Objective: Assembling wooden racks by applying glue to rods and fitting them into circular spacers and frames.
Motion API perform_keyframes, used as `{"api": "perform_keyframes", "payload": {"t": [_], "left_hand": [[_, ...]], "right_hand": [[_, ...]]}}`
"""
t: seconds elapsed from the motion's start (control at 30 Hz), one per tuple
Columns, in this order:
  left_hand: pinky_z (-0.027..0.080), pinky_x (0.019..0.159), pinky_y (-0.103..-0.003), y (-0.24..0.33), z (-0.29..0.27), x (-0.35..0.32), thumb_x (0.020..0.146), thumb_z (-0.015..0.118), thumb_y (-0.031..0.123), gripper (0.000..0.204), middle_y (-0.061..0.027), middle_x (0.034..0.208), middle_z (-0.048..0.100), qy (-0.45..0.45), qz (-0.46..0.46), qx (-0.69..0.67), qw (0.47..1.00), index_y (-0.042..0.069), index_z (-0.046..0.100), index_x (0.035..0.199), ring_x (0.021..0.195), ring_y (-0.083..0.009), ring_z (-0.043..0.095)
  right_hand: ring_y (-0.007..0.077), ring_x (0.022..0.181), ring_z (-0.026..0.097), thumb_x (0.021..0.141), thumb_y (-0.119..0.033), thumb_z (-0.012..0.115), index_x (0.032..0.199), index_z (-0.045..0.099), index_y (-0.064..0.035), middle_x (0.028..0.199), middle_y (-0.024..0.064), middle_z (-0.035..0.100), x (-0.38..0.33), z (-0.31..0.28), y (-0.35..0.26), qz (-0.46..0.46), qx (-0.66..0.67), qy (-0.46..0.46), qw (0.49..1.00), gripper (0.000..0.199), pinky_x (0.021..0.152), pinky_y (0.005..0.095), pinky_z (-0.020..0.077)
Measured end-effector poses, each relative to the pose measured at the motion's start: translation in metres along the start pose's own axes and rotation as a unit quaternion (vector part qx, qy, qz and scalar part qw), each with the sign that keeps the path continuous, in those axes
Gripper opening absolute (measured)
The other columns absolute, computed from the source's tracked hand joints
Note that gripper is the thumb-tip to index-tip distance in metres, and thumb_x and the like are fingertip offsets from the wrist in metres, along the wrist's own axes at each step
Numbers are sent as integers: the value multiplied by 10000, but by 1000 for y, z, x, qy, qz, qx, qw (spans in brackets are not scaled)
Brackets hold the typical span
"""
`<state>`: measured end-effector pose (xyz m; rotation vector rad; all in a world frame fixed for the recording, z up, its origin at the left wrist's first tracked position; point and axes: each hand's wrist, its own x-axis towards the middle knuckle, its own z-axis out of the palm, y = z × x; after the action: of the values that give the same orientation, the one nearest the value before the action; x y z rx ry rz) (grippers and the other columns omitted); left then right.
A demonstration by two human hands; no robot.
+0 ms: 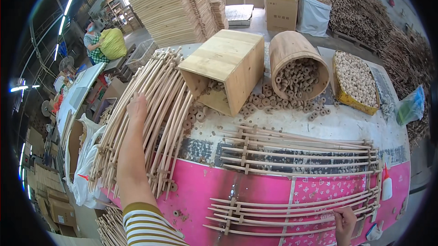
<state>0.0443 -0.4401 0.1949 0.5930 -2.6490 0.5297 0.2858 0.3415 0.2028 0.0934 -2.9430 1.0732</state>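
Note:
My left hand (137,107) reaches over a tall slanted pile of joined wooden rods (157,91) at the left. Its fingers are closed over rods near the upper part of the pile; the fingertips are partly hidden. At the lower right my right hand (345,224) is curled, thumb and forefinger against a thin wooden rod. That rod belongs to a rack of slightly bowed rods (283,214), joined by short notched crosspieces, lying on the pink table cover (191,186). Just beyond it lies a second rod rack (301,157).
A tipped wooden box (228,63) and a wooden barrel (296,50) spill round wooden rings (260,102). A yellow tray of pale beads (356,79) stands right of them. A glue bottle (387,184) lies near the right edge. Far left, a person (92,43) holds a yellow sack.

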Motion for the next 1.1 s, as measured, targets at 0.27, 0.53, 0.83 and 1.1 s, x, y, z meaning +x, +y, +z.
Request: {"api": "perform_keyframes", "payload": {"t": [0.27, 0.53, 0.83, 1.1], "left_hand": [[592, 842, -510, -9, 3, -22, 980, 663, 277, 376, -116, 1254, 657, -16, 2, -63, 998, 230, 592, 1346, 1050, -359, 714], [509, 999, -431, -123, 19, -16, 1108, 468, 181, 338, -149, 1215, 671, 60, 77, 70, 993, 121, 612, 1408, 1114, -311, 642], [550, 932, -421, 295, -191, -205, 859, 725, 104, 342, -104, 1176, 704, -2, 450, -459, 766, 110, 710, 1201, 1094, -309, 679], [482, 1024, -439, 382, -166, -273, 842, 768, 164, 399, -134, 1299, 601, -57, 487, -422, 763, 118, 650, 1221, 1232, -327, 595]], "right_hand": [[184, 710, 556, 883, 62, 675, 961, 692, 26, 794, 82, 596, 0, 15, 4, -13, 32, 56, 998, 88, 665, 298, 433], [288, 751, 647, 879, 59, 697, 997, 745, -12, 843, 138, 669, 13, 15, -5, -32, 61, 43, 997, 146, 679, 356, 491], [245, 689, 635, 895, 39, 708, 1029, 759, -22, 802, 111, 648, -26, 23, 6, -21, 81, 63, 995, 155, 613, 335, 471], [197, 708, 634, 902, 57, 696, 1044, 748, -4, 797, 98, 654, -94, 18, 29, 44, 103, 97, 989, 163, 638, 305, 471]]}}
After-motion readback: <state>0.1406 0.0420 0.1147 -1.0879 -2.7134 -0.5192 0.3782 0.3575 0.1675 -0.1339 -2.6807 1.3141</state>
